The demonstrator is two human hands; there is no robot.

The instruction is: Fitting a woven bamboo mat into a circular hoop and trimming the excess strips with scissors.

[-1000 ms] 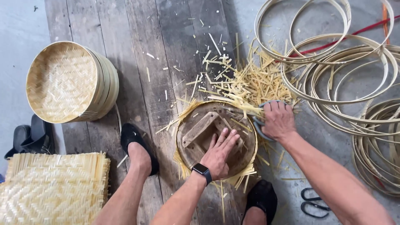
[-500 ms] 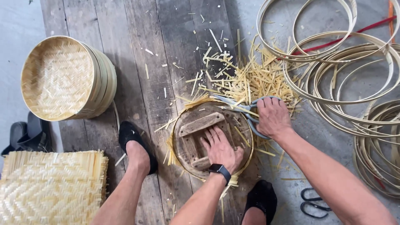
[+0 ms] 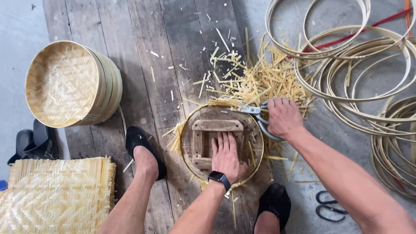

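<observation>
Currently scissors (image 3: 255,113) in right hand (image 3: 284,118) trim beside left hand (image 3: 226,157).

Only screen in view: smartwatch (image 3: 219,177) at about 6 o'clock, small dark rounded-rectangle face, black band, worn on the wrist just below the left hand (image 3: 226,157); no packages, labels or signs visible.

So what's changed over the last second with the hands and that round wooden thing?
The left hand has slid from the round wooden form's right side to its middle, fingers now pointing straight up. The form's wooden cross-frame has turned from slanted to square. The right hand still grips the scissors at the form's upper right rim. The basket, hoops and woven mat lie as before.
</observation>
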